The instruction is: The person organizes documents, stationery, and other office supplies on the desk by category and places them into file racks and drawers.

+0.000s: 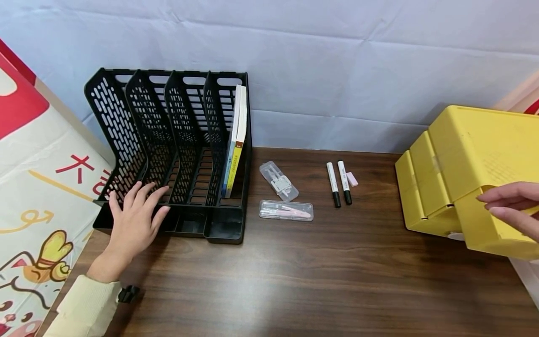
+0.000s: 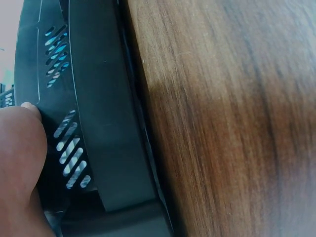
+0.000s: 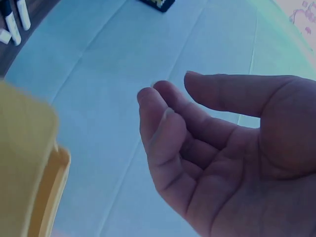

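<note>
Drawer of boxy yellow plastic [image 1: 480,227] juts from its matching cabinet [image 1: 505,140] at far right, probably light, stiff, slick (grab it by the front); right hand [image 3: 227,153] half-curled beside it, pinching nothing, left hand [image 1: 132,224] spread-fingered at black slotted plastic rack [image 1: 195,205].

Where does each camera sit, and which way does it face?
Head: worn there, looking forward and down at the desk; left hand and right hand show.
Left wrist: worn there, looking at the black organizer; part of that hand shows.
Right wrist: worn there, looking past the yellow drawers; that hand shows.
The head and right wrist views share two white markers.
</note>
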Motion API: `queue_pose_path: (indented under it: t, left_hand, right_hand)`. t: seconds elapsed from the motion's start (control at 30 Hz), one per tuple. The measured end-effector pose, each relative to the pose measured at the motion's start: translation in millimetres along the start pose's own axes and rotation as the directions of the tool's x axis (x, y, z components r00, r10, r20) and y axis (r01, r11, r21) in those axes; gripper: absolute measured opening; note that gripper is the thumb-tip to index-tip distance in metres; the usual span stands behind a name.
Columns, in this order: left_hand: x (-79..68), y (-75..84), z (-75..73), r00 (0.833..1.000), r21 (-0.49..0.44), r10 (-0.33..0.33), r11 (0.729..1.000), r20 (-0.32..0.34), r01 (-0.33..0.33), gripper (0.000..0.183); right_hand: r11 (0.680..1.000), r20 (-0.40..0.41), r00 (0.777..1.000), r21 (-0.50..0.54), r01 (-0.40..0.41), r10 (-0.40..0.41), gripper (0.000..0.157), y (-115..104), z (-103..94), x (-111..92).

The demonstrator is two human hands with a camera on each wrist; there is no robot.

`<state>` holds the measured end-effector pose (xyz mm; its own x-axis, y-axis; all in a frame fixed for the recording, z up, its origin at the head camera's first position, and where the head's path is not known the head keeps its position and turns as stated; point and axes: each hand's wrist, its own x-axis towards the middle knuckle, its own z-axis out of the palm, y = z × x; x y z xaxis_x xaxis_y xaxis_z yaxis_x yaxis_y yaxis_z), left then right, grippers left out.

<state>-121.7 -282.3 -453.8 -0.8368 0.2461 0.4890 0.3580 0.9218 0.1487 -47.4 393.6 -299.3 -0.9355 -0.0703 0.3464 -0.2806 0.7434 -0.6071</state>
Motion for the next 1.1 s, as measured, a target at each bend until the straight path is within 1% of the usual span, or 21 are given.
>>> queue_pose_path:
  t: [0.03,0.1,0.23,0.3,0.33,0.4,0.47,0.53,0.6,0.7,0.87,0.97,1.1]
  left_hand:
    - [-0.1,0.0,0.0,1.000,0.001,-0.001,1.000,0.000,0.001,0.052]
    - [-0.2,-0.1,-0.1,1.000,0.002,0.000,1.000,-0.001,0.000,0.052]
    - [0.7,-0.1,-0.1,1.000,0.006,0.007,1.000,-0.005,-0.007,0.056]
    - [0.6,-0.5,-0.1,1.000,0.007,0.008,1.000,-0.005,-0.008,0.057]
    - [0.5,-0.8,-0.2,1.000,0.008,0.006,1.000,-0.005,-0.006,0.058]
    - [0.0,-1.3,-0.3,1.000,0.009,0.005,1.000,-0.005,-0.005,0.057]
    - [-0.4,-1.7,-0.2,1.000,0.006,0.001,1.000,-0.002,-0.001,0.056]
    - [-0.5,-1.8,0.4,1.000,0.002,-0.001,1.000,0.000,0.001,0.054]
    - [-0.3,-1.2,0.9,1.000,-0.002,0.001,1.000,0.000,-0.001,0.054]
    - [-0.9,-1.0,1.7,1.000,0.001,0.006,1.000,-0.009,-0.006,0.056]
    - [0.5,-0.8,1.7,0.999,0.005,0.021,1.000,-0.026,-0.021,0.058]
    - [1.1,-0.6,0.9,1.000,0.004,0.020,1.000,-0.022,-0.019,0.058]
    - [-0.3,-0.4,0.5,1.000,0.003,0.008,1.000,-0.009,-0.008,0.059]
  right_hand:
    - [0.999,0.007,1.000,-0.041,0.005,-0.005,0.071,-4.2,1.2,-1.0]
    - [0.997,0.011,1.000,-0.076,0.015,-0.014,0.068,-12.3,5.2,-3.5]
    - [0.998,0.013,0.998,-0.016,0.066,-0.066,0.057,-26.4,14.0,-6.7]
    - [0.995,0.025,0.995,-0.018,0.101,-0.100,0.051,-32.9,21.2,-7.2]
    - [0.992,0.039,0.992,-0.021,0.122,-0.122,0.046,-36.0,25.2,-7.3]
    - [0.986,0.076,0.986,-0.073,0.151,-0.146,0.040,-42.1,33.8,-7.8]
    - [0.977,0.130,0.980,-0.130,0.168,-0.151,0.037,-46.9,41.7,-8.7]
    - [0.978,0.187,0.974,-0.140,0.157,-0.129,0.037,-50.4,48.8,-9.5]
    - [0.982,0.242,0.965,-0.135,0.135,-0.099,0.041,-51.7,54.6,-10.5]
    - [0.991,0.282,0.957,-0.093,0.096,-0.066,0.041,-50.5,64.9,-10.5]
    - [0.998,0.304,0.952,-0.044,0.050,-0.035,0.033,-44.2,82.0,-12.0]
    - [1.000,0.310,0.950,-0.008,0.023,-0.020,0.030,-38.6,94.2,-11.3]
    - [0.999,0.280,0.960,0.033,0.012,-0.021,0.028,-25.5,116.8,-5.9]
